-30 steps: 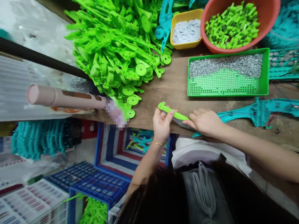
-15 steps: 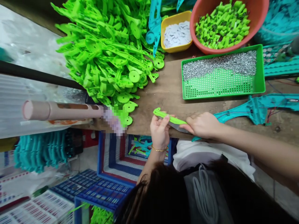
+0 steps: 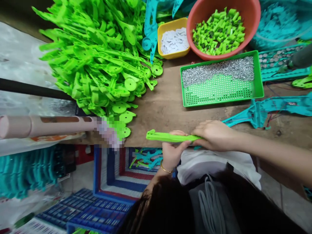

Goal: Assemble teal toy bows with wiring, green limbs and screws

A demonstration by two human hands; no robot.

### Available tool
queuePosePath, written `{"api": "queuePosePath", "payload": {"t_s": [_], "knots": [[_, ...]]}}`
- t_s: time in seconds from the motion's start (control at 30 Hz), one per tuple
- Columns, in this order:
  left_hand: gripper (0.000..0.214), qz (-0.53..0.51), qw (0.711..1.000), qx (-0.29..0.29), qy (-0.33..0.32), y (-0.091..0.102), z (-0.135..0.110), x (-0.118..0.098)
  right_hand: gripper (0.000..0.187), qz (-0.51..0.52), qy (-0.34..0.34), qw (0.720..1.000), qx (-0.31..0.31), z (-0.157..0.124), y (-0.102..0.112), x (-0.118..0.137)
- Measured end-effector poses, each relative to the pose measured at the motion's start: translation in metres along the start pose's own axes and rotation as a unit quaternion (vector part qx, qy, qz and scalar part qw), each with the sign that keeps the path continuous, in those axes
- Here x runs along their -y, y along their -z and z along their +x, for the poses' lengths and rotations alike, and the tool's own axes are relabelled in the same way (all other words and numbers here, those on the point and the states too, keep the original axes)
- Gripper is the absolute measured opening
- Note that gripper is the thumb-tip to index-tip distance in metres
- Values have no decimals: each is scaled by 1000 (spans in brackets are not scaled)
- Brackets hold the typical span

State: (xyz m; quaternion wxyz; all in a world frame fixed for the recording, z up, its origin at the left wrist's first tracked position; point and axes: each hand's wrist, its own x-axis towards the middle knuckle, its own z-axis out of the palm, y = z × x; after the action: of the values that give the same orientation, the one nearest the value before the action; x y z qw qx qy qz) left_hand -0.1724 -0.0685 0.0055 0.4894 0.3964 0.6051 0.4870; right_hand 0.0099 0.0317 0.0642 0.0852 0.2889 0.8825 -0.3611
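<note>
A long, narrow bright-green plastic part (image 3: 162, 136) lies level across both hands at the table's front edge. My left hand (image 3: 171, 156) is closed around its middle, thumb pressed on the near side and fingers behind. At the right end, my right hand (image 3: 215, 136) pinches the same part between thumb and fingers. A small teal tip (image 3: 197, 147) shows beneath the right hand; what it belongs to is hidden. Right of that hand, a teal plastic piece (image 3: 258, 113) with thin wires lies on the wooden table (image 3: 158, 107).
A big heap of green plastic parts (image 3: 97, 58) covers the left. Behind are a yellow tray (image 3: 161, 45) of white pieces, a red bowl (image 3: 192, 19) of green pieces and a green basket (image 3: 219, 100) of small metal pieces. A pink cylinder (image 3: 58, 125) juts in. Below stands a blue-framed bin (image 3: 97, 169).
The green part has turned from slanted to nearly level and moved nearer the table edge. A grey blade-like strip seen under it before is now out of sight. The view has shifted.
</note>
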Motion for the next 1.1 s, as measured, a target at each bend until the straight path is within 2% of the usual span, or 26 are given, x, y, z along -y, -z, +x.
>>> {"api": "queuePosePath", "payload": {"t_s": [0.07,0.13,0.27,0.33,0.43,0.53,0.63,0.7,0.83,0.9,1.0,1.1], "knots": [[27,7,1000,-17,-8,-3,-3,4,28,16,1,1000,1,0,-3,-1],[27,-15,1000,-23,11,-3,-5,7,28,25,2,1000,6,0,-4,-2],[30,-76,993,39,83,12,-1,2,26,20,-5,999,33,-2,-1,-6],[28,-72,993,56,74,22,3,-4,23,7,-25,998,51,-2,4,-4],[21,-13,999,39,19,33,8,-10,28,22,-36,997,63,3,7,5],[19,5,999,34,-11,32,7,-9,31,87,-3,996,29,10,3,15],[19,-2,1000,14,-22,26,4,-5,29,110,15,994,-11,13,-6,18],[20,-1,1000,12,-7,25,3,-6,29,109,20,994,-25,13,-10,16],[33,-34,995,70,60,36,8,-19,30,111,40,993,-28,7,-11,9],[33,-55,996,47,46,45,12,-26,29,101,34,994,-17,5,-8,9],[21,-16,999,-34,-36,55,17,-32,27,89,-5,996,7,6,-2,17],[18,54,994,-49,-76,56,17,-32,33,110,-24,993,-29,15,1,31]]}}
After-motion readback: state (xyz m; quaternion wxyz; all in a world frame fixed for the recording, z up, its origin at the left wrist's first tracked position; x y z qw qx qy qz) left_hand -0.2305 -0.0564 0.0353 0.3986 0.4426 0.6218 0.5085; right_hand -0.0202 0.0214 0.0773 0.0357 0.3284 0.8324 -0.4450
